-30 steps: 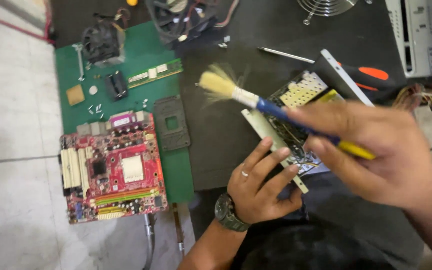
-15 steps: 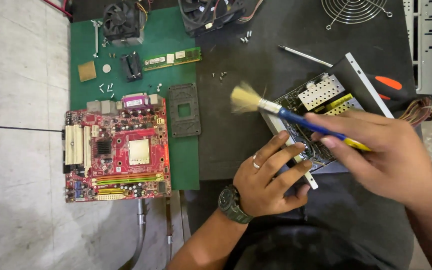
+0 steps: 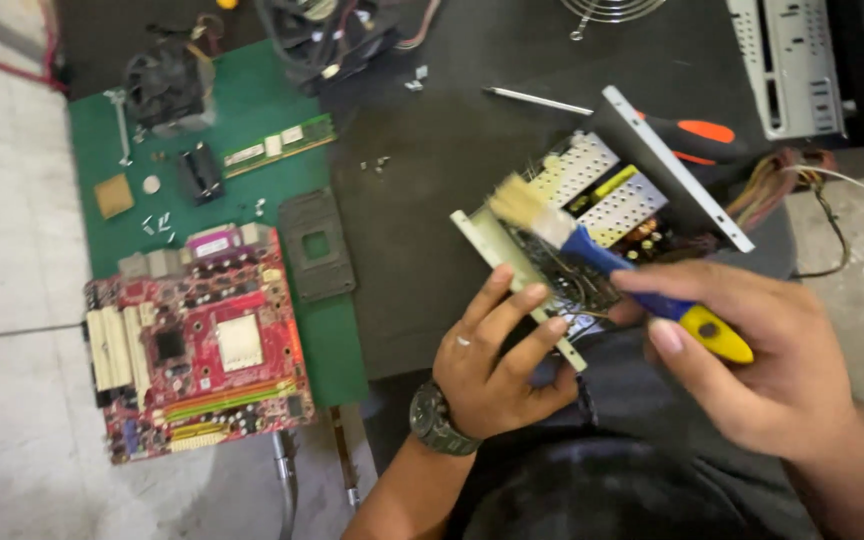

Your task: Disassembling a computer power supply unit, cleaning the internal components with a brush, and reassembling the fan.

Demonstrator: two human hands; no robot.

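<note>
The right hand [image 3: 762, 350] is closed around a paintbrush [image 3: 607, 262] with a blue and yellow handle, thumb and fingers pinching the handle near its yellow end. The pale bristles rest on the near left corner of an opened power supply [image 3: 602, 215], which lies tilted on the dark mat [image 3: 432, 200] just above the person's lap. The left hand [image 3: 497, 360], wearing a ring and a wristwatch [image 3: 437, 420], grips the supply's lower metal edge, its fingers curled over the rim and the thumb below. Inside the supply, 2 perforated silver heat sinks, a yellow part and dark wiring show. A bundle of coloured cables [image 3: 782, 185] runs off its right side. Just behind it lies a screwdriver [image 3: 652, 120] with a black and orange handle, its shaft pointing left. Well to the left, on a green mat [image 3: 252, 130], sit a red motherboard [image 3: 197, 345], a black socket frame [image 3: 315, 245], a green memory stick [image 3: 277, 145], a small square chip [image 3: 112, 195] and a black cooler fan [image 3: 167, 85]. A few small screws [image 3: 377, 162] lie loose on the dark mat between the 2 groups. At the top right, a grey metal case part [image 3: 787, 65] lies flat, and a wire fan grille [image 3: 602, 10] peeks in at the top edge.
</note>
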